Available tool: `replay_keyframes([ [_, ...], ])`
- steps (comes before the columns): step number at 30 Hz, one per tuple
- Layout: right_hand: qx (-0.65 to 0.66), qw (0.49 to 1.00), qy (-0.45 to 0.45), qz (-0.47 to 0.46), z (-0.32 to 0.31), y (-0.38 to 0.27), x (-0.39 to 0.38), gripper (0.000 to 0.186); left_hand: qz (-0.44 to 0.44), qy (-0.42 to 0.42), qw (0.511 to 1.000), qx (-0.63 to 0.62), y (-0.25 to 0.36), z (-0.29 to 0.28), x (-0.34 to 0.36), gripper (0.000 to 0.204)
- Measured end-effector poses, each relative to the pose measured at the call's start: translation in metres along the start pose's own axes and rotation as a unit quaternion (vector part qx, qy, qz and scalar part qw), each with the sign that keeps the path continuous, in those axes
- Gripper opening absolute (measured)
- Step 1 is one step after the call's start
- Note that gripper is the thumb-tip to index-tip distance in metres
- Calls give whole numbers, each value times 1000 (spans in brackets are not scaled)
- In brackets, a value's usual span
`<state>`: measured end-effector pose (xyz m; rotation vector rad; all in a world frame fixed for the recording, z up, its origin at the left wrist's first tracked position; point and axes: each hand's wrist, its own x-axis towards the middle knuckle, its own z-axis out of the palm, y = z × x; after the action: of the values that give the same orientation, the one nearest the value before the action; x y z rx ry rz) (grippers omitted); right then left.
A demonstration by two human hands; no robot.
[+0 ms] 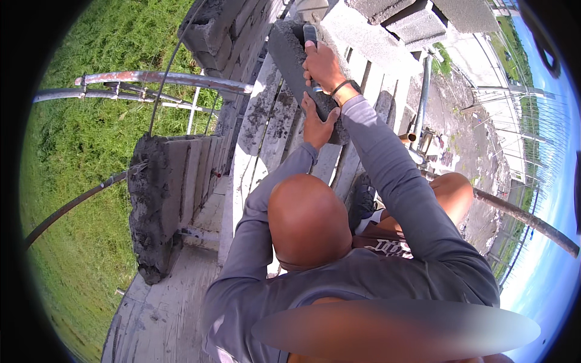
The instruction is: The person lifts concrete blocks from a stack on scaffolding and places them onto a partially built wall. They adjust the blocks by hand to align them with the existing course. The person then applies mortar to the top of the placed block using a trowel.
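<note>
A grey concrete block [287, 57] lies lengthwise on pale wooden planks in front of me. My right hand [324, 66] is closed around a tool with a dark handle [310, 33]; a bit of shiny metal shows below the fist, against the block. I cannot make out the tool's full shape. At the block's near end, my left hand [318, 126] grips its edge, thumb on one side and fingers on the other.
Wooden planks [254, 139] form the platform under the block. More concrete blocks [417, 24] are piled at the far right. To the left stands a mortar-covered block wall [151, 199], with rusty pipes [163, 78] over grass. A long pipe [526, 222] slants at right.
</note>
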<state>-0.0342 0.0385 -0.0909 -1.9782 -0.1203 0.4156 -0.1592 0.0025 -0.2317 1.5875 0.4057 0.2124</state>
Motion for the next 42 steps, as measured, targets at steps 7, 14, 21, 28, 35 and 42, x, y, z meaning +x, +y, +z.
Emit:
replay_keyframes([
  [7, -94, 992, 62, -64, -1, 2, 1, 43, 5, 2, 1000, -16, 2, 0, -2, 112],
  [14, -231, 950, 100, -188, -4, -4, -10, 41, 18, 3, 1000, -21, -2, 2, 1, 112],
  [21, -268, 950, 64, -149, -10, -5, -11, 55, 19, 11, 1000, -18, 1, 1, -1, 114],
  [28, -285, 954, 24, -92, -6, -5, -18, 48, 3, -11, 1000, -4, 1, 0, 1, 114],
  [35, -334, 937, 17, -103, -6, -4, -14, 47, -12, -11, 999, -48, 3, -1, 1, 115],
  [42, -344, 935, -34, -77, -19, 1, -7, 45, -23, -5, 999, -21, 7, -1, -2, 116],
])
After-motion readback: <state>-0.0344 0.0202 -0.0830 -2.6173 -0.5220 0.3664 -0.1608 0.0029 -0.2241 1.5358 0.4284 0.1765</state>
